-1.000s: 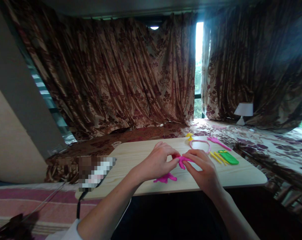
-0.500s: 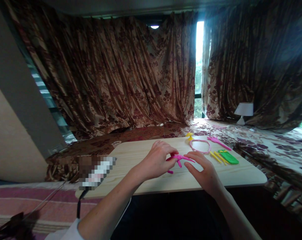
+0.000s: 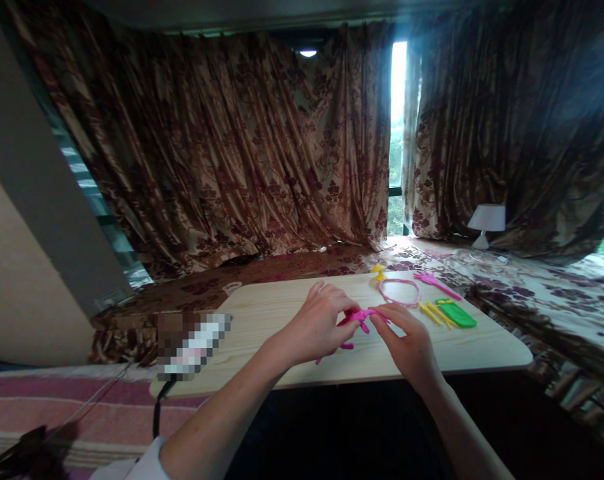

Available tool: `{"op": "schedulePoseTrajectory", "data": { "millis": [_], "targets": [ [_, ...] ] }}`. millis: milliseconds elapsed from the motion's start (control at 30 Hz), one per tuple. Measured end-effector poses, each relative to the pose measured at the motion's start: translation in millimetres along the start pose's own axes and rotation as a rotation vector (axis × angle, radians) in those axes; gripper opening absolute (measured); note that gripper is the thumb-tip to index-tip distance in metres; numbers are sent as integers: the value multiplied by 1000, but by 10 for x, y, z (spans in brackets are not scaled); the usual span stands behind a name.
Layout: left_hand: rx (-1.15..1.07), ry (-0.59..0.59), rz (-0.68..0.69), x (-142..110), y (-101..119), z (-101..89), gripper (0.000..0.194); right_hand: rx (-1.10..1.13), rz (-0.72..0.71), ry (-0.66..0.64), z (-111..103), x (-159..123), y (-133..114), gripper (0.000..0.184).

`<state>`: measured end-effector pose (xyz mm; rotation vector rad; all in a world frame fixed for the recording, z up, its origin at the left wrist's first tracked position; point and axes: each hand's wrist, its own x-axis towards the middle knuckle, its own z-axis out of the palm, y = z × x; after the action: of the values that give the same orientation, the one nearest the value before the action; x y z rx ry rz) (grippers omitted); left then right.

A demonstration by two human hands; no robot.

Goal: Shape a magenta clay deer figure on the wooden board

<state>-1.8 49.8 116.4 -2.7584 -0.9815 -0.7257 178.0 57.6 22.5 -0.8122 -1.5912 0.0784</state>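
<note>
My left hand [image 3: 323,320] pinches a bright pink branched piece of modelling clay [image 3: 363,316] above the table, between thumb and fingers. From the other side, my right hand [image 3: 407,337] has thumb and fingertips closed on the same piece, near its right arm. Short stubs stick out of the clay, one pointing down. Below my left hand, more pink clay [image 3: 348,346] shows; whether it joins the held piece is hidden.
On the pale wooden table [image 3: 262,313] lie a pink ring [image 3: 400,304], yellow strips [image 3: 438,315], a green oval [image 3: 459,315], a pink hand-shaped piece [image 3: 437,285] and a yellow piece [image 3: 379,272]. A blurred-out object [image 3: 195,347] sits at the left edge; a lamp [image 3: 486,220] stands behind.
My right hand has closed its thumb and fingertips on the clay's right arm. My left hand has shifted slightly right, and more pink clay shows beneath it.
</note>
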Motion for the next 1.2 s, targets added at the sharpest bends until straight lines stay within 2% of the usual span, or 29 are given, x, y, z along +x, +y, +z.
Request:
{"op": "schedulePoseTrajectory", "data": {
  "millis": [167,333,433,633,800,1033,1200],
  "targets": [
    [38,-9,-11,-18,-31,-12,21,0,37,-33,-37,-7,-9,22],
    [147,-36,-2,-11,-79,18,20,9,61,-117,-57,1,33,15],
    [199,-79,-11,2,-198,148,17,-4,103,-169,-29,-33,161,21],
    [211,-176,-52,-4,-545,559,12,-45,216,-191,70,-226,543,19],
    [202,-220,-68,-18,-645,765,13,-54,271,-187,156,-322,709,20],
    [134,-205,-102,-54,-640,798,11,-51,266,-220,251,-294,683,20],
    [11,-99,-159,-56,-734,682,19,-45,237,-256,329,-198,630,21]
  ]
}}
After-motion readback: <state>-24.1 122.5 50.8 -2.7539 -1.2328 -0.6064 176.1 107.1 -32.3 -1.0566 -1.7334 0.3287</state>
